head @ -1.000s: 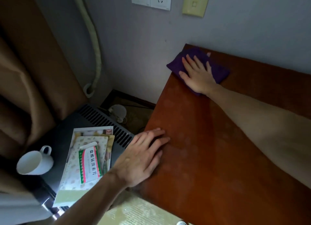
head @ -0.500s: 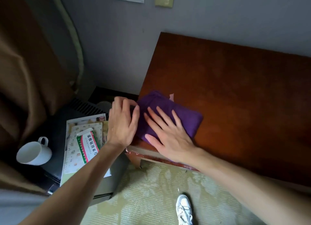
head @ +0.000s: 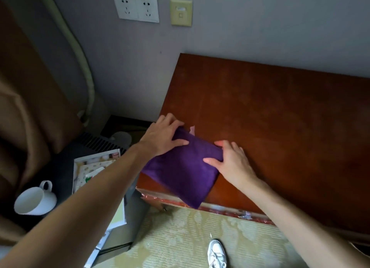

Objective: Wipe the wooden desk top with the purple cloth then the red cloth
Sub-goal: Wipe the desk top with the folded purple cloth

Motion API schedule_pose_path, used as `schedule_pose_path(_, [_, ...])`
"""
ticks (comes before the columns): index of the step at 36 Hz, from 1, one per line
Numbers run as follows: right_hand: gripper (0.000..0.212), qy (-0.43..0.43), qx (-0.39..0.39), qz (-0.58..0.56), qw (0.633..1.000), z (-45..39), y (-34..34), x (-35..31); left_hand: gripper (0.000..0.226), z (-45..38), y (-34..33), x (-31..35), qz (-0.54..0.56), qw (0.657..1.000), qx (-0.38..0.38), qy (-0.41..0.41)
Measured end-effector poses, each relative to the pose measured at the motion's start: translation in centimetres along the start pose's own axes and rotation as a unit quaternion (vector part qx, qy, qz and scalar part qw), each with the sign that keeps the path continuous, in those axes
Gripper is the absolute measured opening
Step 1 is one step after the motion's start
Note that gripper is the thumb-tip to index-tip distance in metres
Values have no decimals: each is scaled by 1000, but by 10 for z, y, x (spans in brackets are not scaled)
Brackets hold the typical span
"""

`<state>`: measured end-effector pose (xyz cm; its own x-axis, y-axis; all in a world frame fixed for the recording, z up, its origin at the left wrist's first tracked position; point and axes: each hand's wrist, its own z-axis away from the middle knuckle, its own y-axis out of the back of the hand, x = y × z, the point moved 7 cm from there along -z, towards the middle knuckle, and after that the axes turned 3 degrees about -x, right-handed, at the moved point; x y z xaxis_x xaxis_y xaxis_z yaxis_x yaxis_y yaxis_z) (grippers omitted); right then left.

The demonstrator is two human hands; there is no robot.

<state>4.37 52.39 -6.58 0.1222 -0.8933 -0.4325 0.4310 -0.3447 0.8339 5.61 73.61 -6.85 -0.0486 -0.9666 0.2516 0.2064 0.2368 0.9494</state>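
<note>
both hands now on purple cloth (head: 180,167), right hand (head: 230,161) shifted to its right edge since half second ago. near corner of cloth hangs over front edge of wooden desk top (head: 280,117). left hand (head: 162,135) grips far left corner, right pinches edge. step: purple wipe, likely refolding; next needs flat pass. red cloth not in view.

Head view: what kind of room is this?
Probably a hotel room or bedroom: wooden desk against a wall with sockets, brown curtain, carpet, white mug on a side unit.
</note>
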Motion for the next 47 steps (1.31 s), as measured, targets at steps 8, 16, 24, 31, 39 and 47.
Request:
schedule_pose_path(8, [47,2,-77,11,997,-13,9,-21,28,-2,15,7,15,997,-57,-42])
schedule_pose_path(16, [22,130,43,-59,989,10,81,-62,23,47,90,0,192,973,80,-101])
schedule_pose_path(24, [25,273,-32,133,952,59,21,-52,32,118,21,0,63,985,9,-162])
schedule_pose_path(31, [59,272,92,83,954,32,-13,-55,36,138,2,-29,139,980,89,-109])
schedule_pose_path(39, [64,348,56,221,909,26,-86,-79,31,123,11,-60,230,959,162,22])
schedule_pose_path(47, [55,495,-34,273,824,-29,-60,-78,31,105,9,-61,168,966,192,45])
